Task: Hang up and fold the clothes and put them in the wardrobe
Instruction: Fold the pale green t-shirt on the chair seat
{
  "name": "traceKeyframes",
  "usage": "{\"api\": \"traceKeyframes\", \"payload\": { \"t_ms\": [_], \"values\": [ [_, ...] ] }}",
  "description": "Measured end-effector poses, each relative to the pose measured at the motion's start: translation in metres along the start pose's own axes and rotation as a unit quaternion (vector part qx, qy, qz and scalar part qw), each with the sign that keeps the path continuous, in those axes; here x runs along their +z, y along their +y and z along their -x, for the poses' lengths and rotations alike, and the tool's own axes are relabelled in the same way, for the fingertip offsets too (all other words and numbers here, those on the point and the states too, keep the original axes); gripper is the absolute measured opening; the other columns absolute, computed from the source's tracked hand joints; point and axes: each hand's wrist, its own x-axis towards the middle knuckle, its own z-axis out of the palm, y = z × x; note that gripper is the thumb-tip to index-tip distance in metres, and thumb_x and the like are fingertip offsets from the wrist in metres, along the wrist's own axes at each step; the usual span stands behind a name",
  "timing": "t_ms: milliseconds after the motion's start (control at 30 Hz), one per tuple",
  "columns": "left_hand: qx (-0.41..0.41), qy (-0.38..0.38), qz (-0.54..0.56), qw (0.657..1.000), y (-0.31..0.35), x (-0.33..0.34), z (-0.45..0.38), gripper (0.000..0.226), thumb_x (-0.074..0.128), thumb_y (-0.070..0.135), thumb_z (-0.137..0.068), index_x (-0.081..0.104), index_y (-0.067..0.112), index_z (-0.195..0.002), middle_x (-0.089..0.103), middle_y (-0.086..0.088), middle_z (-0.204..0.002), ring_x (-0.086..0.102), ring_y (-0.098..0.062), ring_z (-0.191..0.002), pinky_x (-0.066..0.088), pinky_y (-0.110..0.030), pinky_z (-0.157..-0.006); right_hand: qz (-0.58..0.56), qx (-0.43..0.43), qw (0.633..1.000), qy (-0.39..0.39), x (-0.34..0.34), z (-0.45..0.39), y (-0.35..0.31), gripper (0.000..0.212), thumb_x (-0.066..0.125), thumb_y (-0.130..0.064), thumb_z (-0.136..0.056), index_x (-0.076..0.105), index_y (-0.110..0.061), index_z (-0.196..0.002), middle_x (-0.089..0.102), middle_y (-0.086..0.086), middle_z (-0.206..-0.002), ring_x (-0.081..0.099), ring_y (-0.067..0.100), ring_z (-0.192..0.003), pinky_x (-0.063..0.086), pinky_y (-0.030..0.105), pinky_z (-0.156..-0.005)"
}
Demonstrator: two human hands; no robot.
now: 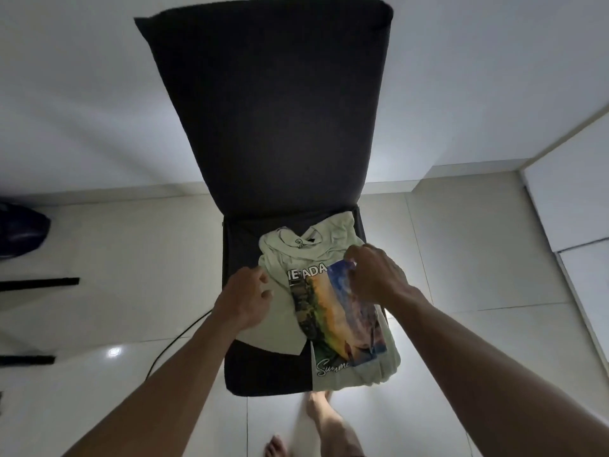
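A pale green T-shirt [333, 245] with a colourful landscape print lies partly folded on the seat of a dark chair [273, 127]. My left hand [245, 296] sits on the shirt's left side, over a folded-in sleeve, its fingers curled at the cloth edge. My right hand [375, 273] is on the right side near the top of the print, its fingertips pinching the fabric. The shirt's lower hem hangs over the seat's front right corner.
The chair stands against a white wall on a pale tiled floor [478, 258]. A black cable [174, 341] runs across the floor left of the seat. A dark bag [23, 232] sits at far left. White wardrobe panels [573, 206] are at right. My bare feet are below the seat.
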Motion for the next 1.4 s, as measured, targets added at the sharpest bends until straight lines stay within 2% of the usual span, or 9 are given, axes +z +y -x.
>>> {"api": "traceKeyframes", "payload": {
  "t_ms": [267, 433, 667, 833, 967, 1100, 1200, 1300, 1400],
  "values": [
    [-0.012, 0.044, -0.013, 0.999, -0.008, 0.055, -0.16, 0.054, 0.06, 0.018, -0.093, 0.041, 0.02, -0.144, 0.041, -0.011, -0.14, 0.043, -0.033, -0.129, 0.045, -0.05, -0.102, 0.102, -0.058, 0.992, -0.049, 0.062, -0.162, 0.034, 0.068, 0.061, -0.008, -0.091, 0.034, -0.026, -0.152, 0.035, 0.001, -0.154, 0.064, 0.034, -0.105, 0.052, 0.037, -0.061],
    [0.005, -0.009, -0.121, 0.993, -0.012, 0.078, -0.22, 0.07, 0.066, 0.028, -0.092, 0.028, 0.037, -0.15, 0.025, -0.001, -0.149, 0.029, -0.031, -0.134, 0.043, -0.051, -0.104, 0.166, -0.06, 0.983, -0.05, 0.089, -0.214, 0.042, 0.068, 0.05, -0.011, -0.098, 0.019, -0.029, -0.155, 0.033, 0.01, -0.152, 0.062, 0.036, -0.107, 0.04, 0.033, -0.058],
    [0.039, -0.016, -0.169, 0.985, -0.016, 0.075, -0.217, 0.029, 0.054, 0.043, -0.096, 0.064, 0.018, -0.108, 0.054, -0.002, -0.12, 0.048, -0.027, -0.119, 0.044, -0.046, -0.096, 0.113, -0.022, 0.993, -0.036, 0.093, -0.211, 0.044, 0.03, 0.056, -0.02, -0.095, 0.058, -0.026, -0.124, 0.058, 0.005, -0.115, 0.064, 0.031, -0.09, 0.044, 0.034, -0.062],
    [0.009, 0.001, 0.039, 0.999, -0.017, 0.053, -0.153, 0.036, 0.058, 0.031, -0.095, 0.047, 0.022, -0.062, 0.064, -0.008, -0.073, 0.065, -0.032, -0.075, 0.045, -0.033, -0.06, 0.005, -0.002, 0.999, -0.047, 0.076, -0.156, 0.038, 0.024, 0.065, -0.036, -0.094, 0.06, -0.026, -0.115, 0.065, 0.0, -0.096, 0.061, 0.021, -0.078, 0.046, 0.033, -0.059],
    [0.003, 0.029, 0.082, 0.996, -0.01, 0.019, -0.079, 0.032, 0.053, 0.028, -0.096, 0.055, 0.008, -0.071, 0.059, -0.002, -0.067, 0.059, -0.022, -0.065, 0.046, -0.035, -0.058, -0.057, -0.026, 0.998, -0.015, 0.042, -0.094, 0.009, 0.009, 0.066, -0.03, -0.093, 0.064, -0.023, -0.097, 0.069, 0.002, -0.092, 0.063, 0.017, -0.074, 0.057, 0.037, -0.066],
    [0.004, 0.053, 0.172, 0.984, 0.005, -0.022, 0.032, 0.035, 0.062, 0.033, -0.093, 0.052, 0.015, -0.064, 0.053, 0.002, -0.062, 0.047, -0.015, -0.058, 0.038, -0.031, -0.057, -0.113, -0.038, 0.991, 0.055, -0.005, 0.007, -0.031, 0.014, 0.068, -0.027, -0.09, 0.058, -0.027, -0.081, 0.06, -0.005, -0.078, 0.05, 0.003, -0.064, 0.035, 0.021, -0.052],
    [0.002, 0.0, 0.258, 0.966, 0.017, -0.052, 0.123, 0.046, 0.079, 0.052, -0.075, 0.069, 0.008, -0.079, 0.068, -0.006, -0.074, 0.064, -0.022, -0.068, 0.051, -0.034, -0.064, -0.18, -0.031, 0.977, 0.114, -0.031, 0.093, -0.064, 0.015, 0.069, -0.026, -0.09, 0.059, -0.027, -0.078, 0.061, -0.007, -0.08, 0.052, 0.006, -0.068, 0.033, 0.018, -0.054],
    [-0.014, -0.085, 0.328, 0.941, 0.03, -0.084, 0.22, 0.063, 0.094, 0.043, -0.057, 0.073, -0.005, -0.092, 0.075, -0.021, -0.091, 0.074, -0.037, -0.085, 0.061, -0.051, -0.08, -0.25, -0.025, 0.955, 0.158, -0.052, 0.196, -0.098, 0.004, 0.067, -0.021, -0.088, 0.067, -0.025, -0.087, 0.067, -0.007, -0.089, 0.061, 0.014, -0.082, 0.037, 0.018, -0.057],
    [-0.042, -0.032, 0.418, 0.907, 0.053, -0.109, 0.284, 0.036, 0.086, 0.011, -0.072, 0.068, -0.008, -0.098, 0.073, -0.024, -0.094, 0.073, -0.038, -0.082, 0.062, -0.05, -0.07, -0.309, -0.04, 0.93, 0.193, -0.068, 0.279, -0.126, 0.039, 0.064, -0.011, -0.088, 0.06, -0.023, -0.125, 0.055, -0.009, -0.114, 0.054, 0.011, -0.105, 0.041, 0.019, -0.076]
  ]
}}
